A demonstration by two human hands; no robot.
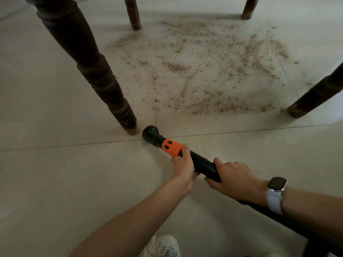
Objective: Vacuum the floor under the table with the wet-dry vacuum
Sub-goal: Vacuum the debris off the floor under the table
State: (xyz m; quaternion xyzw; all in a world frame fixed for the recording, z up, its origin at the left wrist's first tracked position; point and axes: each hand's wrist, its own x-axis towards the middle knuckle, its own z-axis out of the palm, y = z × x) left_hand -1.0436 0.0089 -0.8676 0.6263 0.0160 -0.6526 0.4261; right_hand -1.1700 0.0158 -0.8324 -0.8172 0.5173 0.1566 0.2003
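Note:
A black vacuum wand (203, 165) with an orange collar (171, 147) slants from lower right toward the floor. Its round brush nozzle (150, 132) touches the pale tile just right of the foot of a dark turned table leg (101, 78). My left hand (182, 166) grips the wand right behind the orange collar. My right hand (235, 179), with a watch on the wrist, holds the wand a little further back. Brown gritty debris (213, 71) is scattered over the tiles under the table, beyond the nozzle.
Three more table legs stand around the debris: one at the back middle (132, 13), one at the back right (249, 8), one at the right (315, 95). A white shoe (165, 245) shows at the bottom edge. Tile joints cross near the nozzle.

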